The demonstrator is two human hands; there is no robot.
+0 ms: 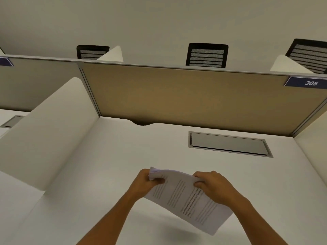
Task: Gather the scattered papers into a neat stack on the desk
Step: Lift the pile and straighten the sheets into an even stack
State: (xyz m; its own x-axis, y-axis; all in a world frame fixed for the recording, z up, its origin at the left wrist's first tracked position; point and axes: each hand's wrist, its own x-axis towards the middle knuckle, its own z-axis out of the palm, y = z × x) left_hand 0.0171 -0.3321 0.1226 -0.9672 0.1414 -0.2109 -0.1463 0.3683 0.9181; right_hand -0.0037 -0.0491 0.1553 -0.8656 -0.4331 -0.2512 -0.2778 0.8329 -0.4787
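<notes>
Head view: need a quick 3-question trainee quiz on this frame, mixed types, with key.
1. True or false: the papers lie flat on the desk.
2. Multiple choice: what number is on the blue plate at the right of the partition? A) 203 B) 305 C) 350
3. Fill in: the left hand and right hand grip the papers along their ____ edge.

Key
1. False: both hands hold them raised, with a shadow on the desk beneath.
2. B
3. Far (the edge away from the person).
</notes>
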